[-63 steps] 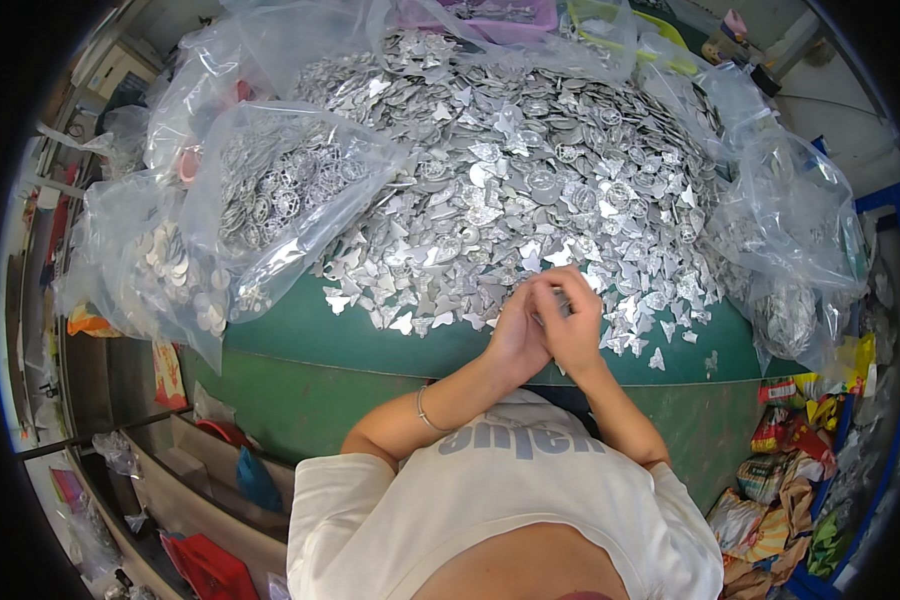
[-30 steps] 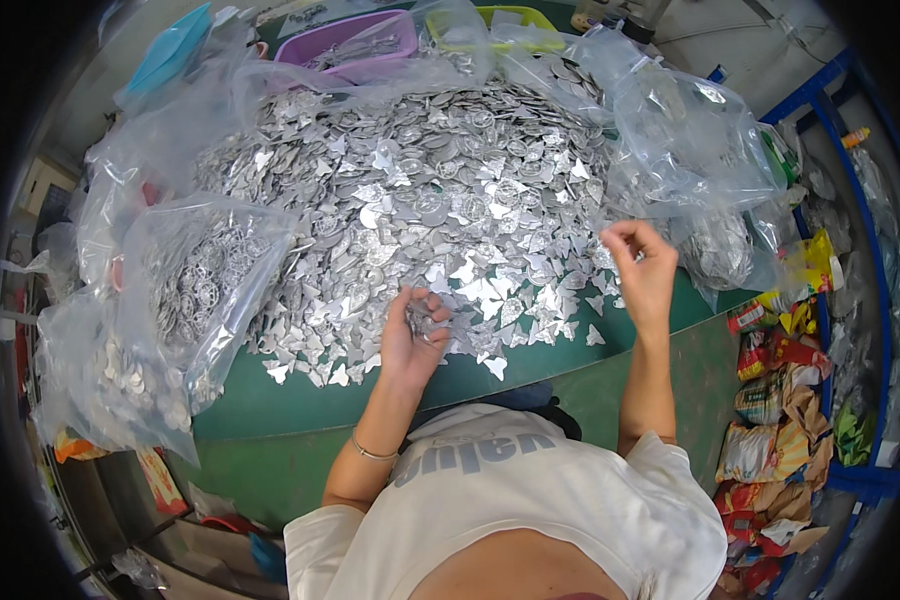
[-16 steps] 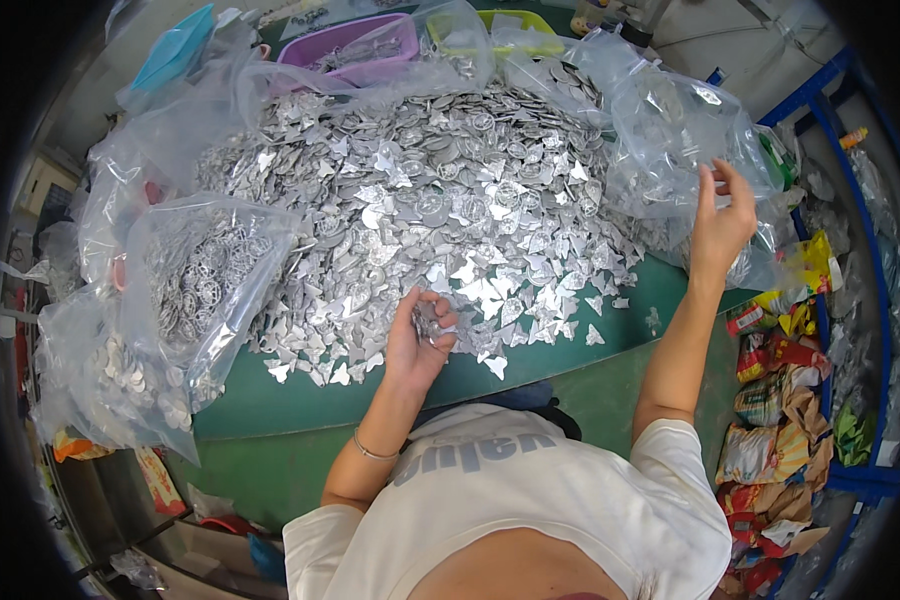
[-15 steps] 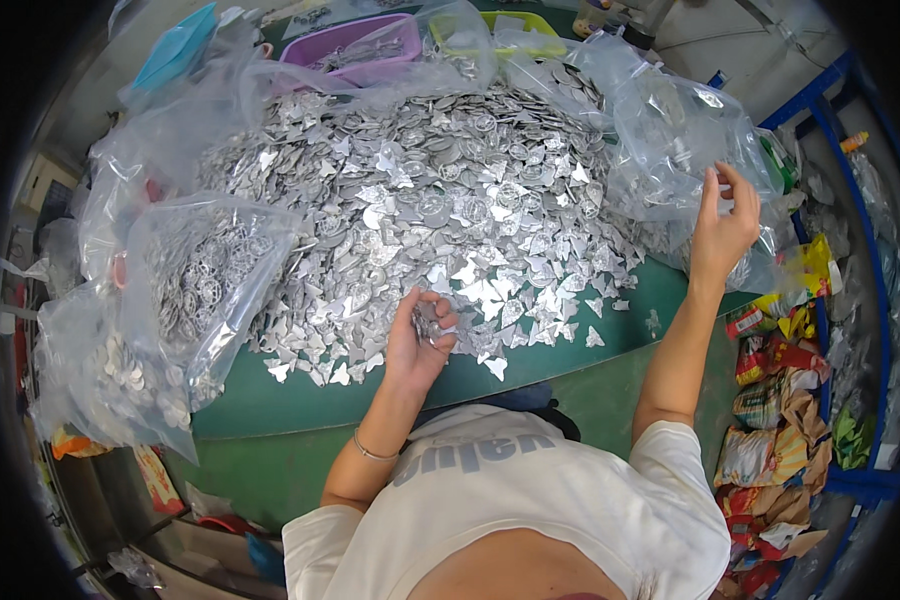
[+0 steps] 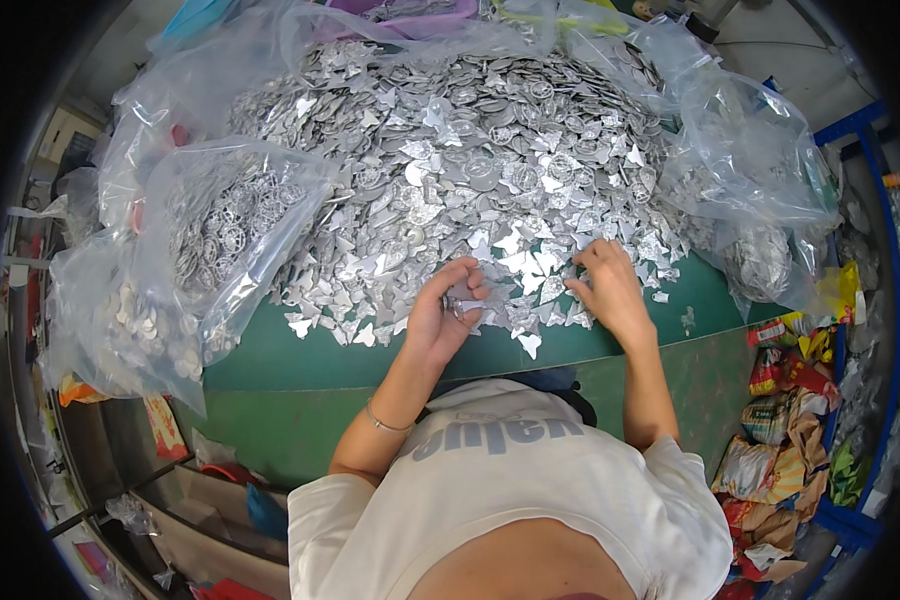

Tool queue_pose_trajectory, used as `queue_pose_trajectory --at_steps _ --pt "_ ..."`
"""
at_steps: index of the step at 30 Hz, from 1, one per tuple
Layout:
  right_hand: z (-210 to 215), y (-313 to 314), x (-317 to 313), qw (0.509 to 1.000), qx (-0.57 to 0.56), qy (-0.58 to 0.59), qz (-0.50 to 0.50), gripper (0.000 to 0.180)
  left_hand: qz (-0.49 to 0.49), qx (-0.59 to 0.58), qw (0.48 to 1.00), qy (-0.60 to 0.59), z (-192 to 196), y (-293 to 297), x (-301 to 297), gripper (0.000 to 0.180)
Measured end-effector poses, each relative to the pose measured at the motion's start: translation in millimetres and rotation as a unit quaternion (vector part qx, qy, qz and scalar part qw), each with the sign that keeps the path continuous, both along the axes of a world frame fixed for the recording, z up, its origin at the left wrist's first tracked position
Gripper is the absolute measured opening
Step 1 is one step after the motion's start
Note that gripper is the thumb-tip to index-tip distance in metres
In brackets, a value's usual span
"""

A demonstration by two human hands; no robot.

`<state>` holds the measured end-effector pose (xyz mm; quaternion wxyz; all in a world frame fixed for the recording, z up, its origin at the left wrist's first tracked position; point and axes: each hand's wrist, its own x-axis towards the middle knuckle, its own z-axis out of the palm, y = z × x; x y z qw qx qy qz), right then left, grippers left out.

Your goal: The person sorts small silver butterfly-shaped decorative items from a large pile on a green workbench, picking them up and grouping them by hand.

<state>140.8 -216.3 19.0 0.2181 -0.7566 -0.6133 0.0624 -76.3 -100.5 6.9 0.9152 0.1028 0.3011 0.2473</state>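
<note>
A small bunch of silver metal pieces [image 5: 467, 300] sits pinched in the curled fingers of the left hand [image 5: 442, 318], at the near edge of a large heap of silver pieces [image 5: 470, 160] on a green table [image 5: 300, 360]. The right hand [image 5: 610, 292] rests fingertips-down, fingers bent together, on the heap. Clear plastic bags [image 5: 205, 235] of pieces lie left and right.

R hand [image 5: 610, 295] back from clear bag [image 5: 750, 190] to pile edge [image 5: 530, 310].

Metal pieces heap [image 5: 450, 150] on table [image 5: 310, 365]; bags left [image 5: 210, 240], right [image 5: 750, 190]
</note>
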Motion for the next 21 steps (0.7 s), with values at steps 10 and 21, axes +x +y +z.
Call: queue_pose_trajectory --at_steps 10,21 --pt "-13 2 2 0.959 0.043 0.273 -0.067 0.020 -0.048 0.007 0.999 0.010 -12 8 -11 0.026" --pt "-8 -2 -60 0.982 -0.082 0.148 0.083 0.033 0.023 -0.053 0.998 0.023 -3 5 -12 0.031"
